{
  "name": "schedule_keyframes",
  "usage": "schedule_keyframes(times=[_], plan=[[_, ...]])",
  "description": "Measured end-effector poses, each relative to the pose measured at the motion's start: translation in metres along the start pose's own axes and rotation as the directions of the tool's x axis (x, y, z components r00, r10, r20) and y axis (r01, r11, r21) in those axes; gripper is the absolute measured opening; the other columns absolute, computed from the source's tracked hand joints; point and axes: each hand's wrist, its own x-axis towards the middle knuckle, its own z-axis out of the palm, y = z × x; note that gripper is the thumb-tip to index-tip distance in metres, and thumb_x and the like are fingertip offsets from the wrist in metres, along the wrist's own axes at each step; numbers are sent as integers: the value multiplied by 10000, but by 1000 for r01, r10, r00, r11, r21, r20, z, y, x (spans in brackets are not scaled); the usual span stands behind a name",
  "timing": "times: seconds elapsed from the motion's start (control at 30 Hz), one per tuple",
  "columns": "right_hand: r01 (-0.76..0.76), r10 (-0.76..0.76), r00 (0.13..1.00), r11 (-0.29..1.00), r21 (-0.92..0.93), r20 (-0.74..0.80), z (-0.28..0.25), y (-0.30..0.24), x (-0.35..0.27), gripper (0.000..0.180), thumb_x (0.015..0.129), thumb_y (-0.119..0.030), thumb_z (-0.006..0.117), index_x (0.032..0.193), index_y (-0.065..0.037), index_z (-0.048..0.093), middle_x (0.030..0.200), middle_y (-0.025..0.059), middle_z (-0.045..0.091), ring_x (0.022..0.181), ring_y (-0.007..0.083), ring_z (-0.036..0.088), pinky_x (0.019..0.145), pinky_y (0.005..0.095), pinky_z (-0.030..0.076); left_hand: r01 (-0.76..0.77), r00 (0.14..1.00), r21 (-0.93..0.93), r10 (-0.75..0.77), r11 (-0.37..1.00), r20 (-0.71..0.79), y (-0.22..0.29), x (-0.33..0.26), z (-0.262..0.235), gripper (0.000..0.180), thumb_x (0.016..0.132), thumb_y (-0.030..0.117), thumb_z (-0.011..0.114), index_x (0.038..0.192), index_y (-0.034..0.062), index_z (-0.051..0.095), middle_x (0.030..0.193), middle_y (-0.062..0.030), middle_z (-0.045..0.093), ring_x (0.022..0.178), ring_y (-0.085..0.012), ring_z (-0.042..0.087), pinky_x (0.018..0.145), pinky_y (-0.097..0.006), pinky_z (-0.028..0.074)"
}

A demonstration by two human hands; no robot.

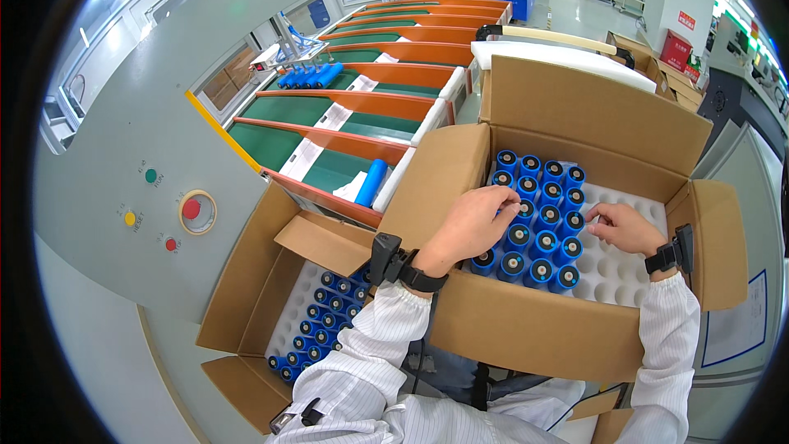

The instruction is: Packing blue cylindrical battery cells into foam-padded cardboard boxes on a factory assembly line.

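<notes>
Blue cylindrical battery cells (544,243) stand upright in rows in a white foam tray (618,267) inside an open cardboard box (538,316). My left hand (475,226) lies over the left rows, fingers bent and slightly apart at the cell tops. It hides some cells, and none is seen lifted in it. At the right edge of the rows hovers my right hand (625,228), its thumb and fingers curled with a small gap between them. Bare foam holes lie under that hand. Both wrists wear black strapped devices.
A second cardboard box (234,300) with more blue cells stands at lower left, partly under my left arm. Beyond are sloped green chutes (279,107) with orange dividers; a single blue cell (372,182) lies in the nearest. A grey panel (107,164) with push buttons rises at left.
</notes>
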Motion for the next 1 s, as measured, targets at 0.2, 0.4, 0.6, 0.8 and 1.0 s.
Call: schedule_keyframes(times=[0.2,0.4,0.6,0.8,1.0], plan=[[4,-4,1000,1000,-9,4,-1,-3,0,226,904,-199,638,1032,-13,647,670,49,624,572,141,580,558,304,449,-13,1000,1,13,1000,-6,-1,0,0,203,944,176,584,1046,16,658,918,-148,672,816,-296,634,729,-379,494],[10,-10,1000,1000,-12,-7,-1,-2,1,234,900,-210,646,1031,-16,653,667,48,621,576,146,580,559,306,449,-21,1000,3,21,1000,-13,-1,1,0,204,941,177,595,1047,14,655,922,-140,678,812,-286,639,726,-383,495],[58,-59,997,998,-24,-39,1,1,1,224,894,-198,653,1026,-16,656,666,56,619,594,166,587,572,317,454,-82,997,-108,82,991,-3,8,-20,-22,260,927,207,644,1098,11,639,1056,-140,660,995,-279,635,867,-365,494],[150,-159,981,985,-82,-111,2,-9,-4,198,881,-164,671,1016,-20,655,669,80,619,592,197,575,581,328,452,-3,989,288,-40,958,141,-10,-32,-107,331,928,266,645,1126,1,626,1118,-167,626,1074,-296,608,935,-371,479],[181,-189,971,981,-64,-150,1,-14,-6,180,872,-155,678,997,-29,653,696,93,642,621,226,606,597,340,469,424,727,291,-514,858,456,-65,80,-140,295,944,252,615,1092,-4,624,964,-117,677,876,-223,681,781,-316,553]])
